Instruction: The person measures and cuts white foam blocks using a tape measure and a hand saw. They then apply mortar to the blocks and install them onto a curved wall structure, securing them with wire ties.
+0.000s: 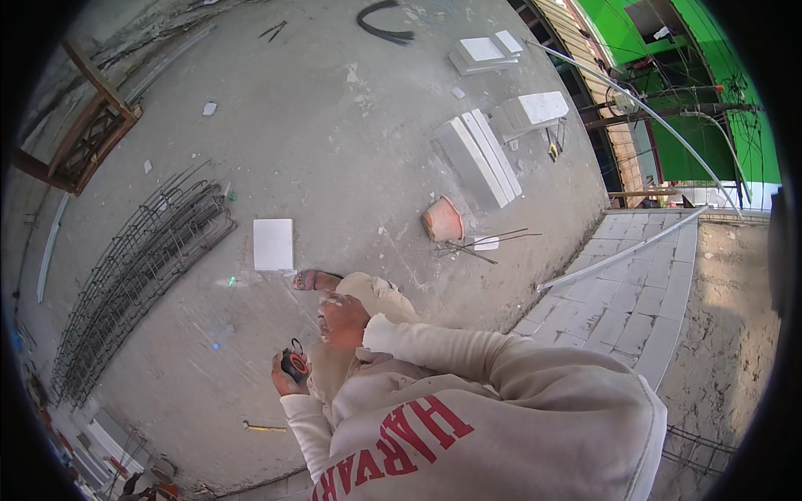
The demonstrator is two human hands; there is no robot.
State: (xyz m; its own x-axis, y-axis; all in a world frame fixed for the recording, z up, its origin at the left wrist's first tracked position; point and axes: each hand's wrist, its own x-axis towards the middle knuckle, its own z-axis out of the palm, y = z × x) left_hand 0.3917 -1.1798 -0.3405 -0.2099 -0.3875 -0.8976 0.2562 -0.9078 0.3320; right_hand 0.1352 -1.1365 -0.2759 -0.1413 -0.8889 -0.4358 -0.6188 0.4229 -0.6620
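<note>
In the head view, I see the left hand wrapped round a rounded black-and-red tool beside the lap; the right hand curls, dusty, whether around anything I can't tell. A smooth, squarish white slab lies on scuffed grey concrete, near a long, wiry metal cage.

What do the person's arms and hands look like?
The left hand and right hand are bare, with no gloves. Long, wrinkled cream sleeves cover both arms. They belong to a sweatshirt with big red letters.
</note>
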